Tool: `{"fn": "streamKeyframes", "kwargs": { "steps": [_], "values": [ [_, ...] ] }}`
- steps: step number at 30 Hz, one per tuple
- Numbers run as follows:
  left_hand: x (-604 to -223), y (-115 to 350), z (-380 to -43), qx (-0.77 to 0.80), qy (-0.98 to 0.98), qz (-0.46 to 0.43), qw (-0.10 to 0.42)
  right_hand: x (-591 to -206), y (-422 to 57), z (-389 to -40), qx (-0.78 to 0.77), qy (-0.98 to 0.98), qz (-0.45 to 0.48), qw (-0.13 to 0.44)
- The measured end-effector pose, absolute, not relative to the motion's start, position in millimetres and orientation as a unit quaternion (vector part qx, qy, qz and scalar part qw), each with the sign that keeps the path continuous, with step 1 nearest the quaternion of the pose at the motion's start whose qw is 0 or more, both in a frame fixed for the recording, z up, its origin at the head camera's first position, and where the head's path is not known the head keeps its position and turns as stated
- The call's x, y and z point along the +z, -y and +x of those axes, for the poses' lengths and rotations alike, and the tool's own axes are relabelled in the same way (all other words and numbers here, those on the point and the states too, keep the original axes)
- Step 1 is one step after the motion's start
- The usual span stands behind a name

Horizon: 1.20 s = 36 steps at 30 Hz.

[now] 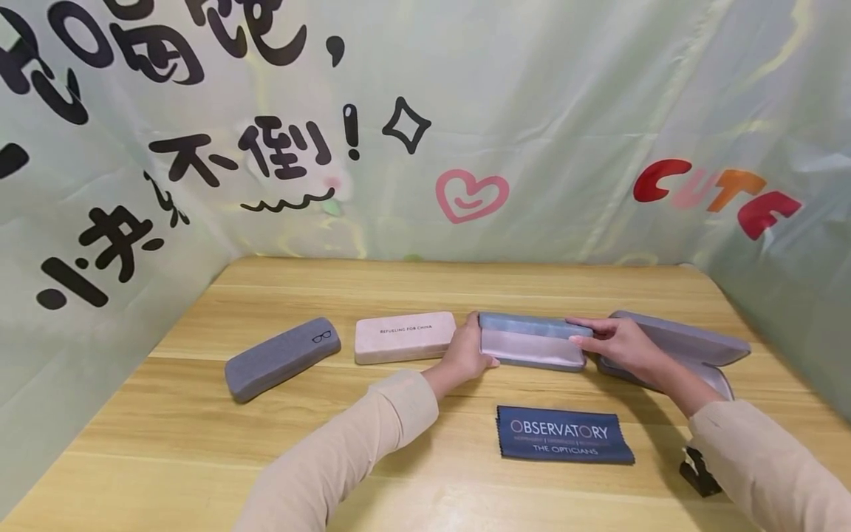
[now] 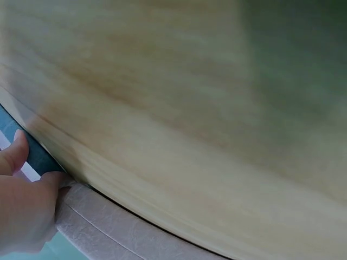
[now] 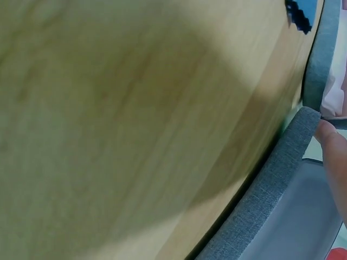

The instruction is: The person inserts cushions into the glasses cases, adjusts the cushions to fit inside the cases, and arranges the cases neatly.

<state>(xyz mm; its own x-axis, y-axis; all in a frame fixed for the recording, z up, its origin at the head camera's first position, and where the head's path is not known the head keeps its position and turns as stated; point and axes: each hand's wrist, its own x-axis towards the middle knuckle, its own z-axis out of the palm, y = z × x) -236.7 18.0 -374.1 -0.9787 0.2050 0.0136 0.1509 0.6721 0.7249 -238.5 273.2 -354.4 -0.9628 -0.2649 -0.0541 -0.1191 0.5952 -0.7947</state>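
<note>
A blue glasses case with a pale lilac lining lies partly open in the head view, its lid raised at the back. My left hand grips its left end, thumb at the front lower edge. At the lid's right end, my right hand pinches the edge between thumb and fingers. To the left lies a closed pink case lettered "Refueling for China"; in the left wrist view the left hand is right beside it. Behind the right hand stands an open grey case, partly hidden by that arm.
A closed grey-blue case with a small glasses drawing lies at the left. Nearer the front is a dark blue cleaning cloth with lettering. A small black object shows partly under the right sleeve. Printed fabric walls the wooden table.
</note>
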Motion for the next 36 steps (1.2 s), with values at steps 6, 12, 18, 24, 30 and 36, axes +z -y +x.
{"fn": "streamKeyframes", "kwargs": {
  "steps": [6,12,18,24,30,36],
  "values": [
    [-374.0,-18.1,-235.6,0.390,-0.914,0.103,0.035,-359.3,-275.6,-234.5,-0.396,-0.906,-0.138,0.053],
    [-371.5,-17.8,-234.8,0.379,-0.918,0.106,0.044,-365.2,-278.0,-231.5,-0.400,-0.904,-0.146,0.036],
    [-370.4,-17.8,-235.1,0.371,-0.921,0.107,0.044,-361.9,-280.1,-233.5,-0.404,-0.899,-0.159,0.055],
    [-372.1,-17.8,-234.8,0.369,-0.923,0.102,0.043,-361.2,-280.0,-233.3,-0.378,-0.909,-0.169,0.053],
    [-373.3,-17.0,-234.5,0.365,-0.924,0.102,0.039,-361.9,-278.8,-233.0,-0.374,-0.911,-0.169,0.048],
    [-374.3,-16.6,-234.5,0.367,-0.924,0.095,0.047,-359.7,-275.4,-233.7,-0.359,-0.919,-0.159,0.044]
  ]
}}
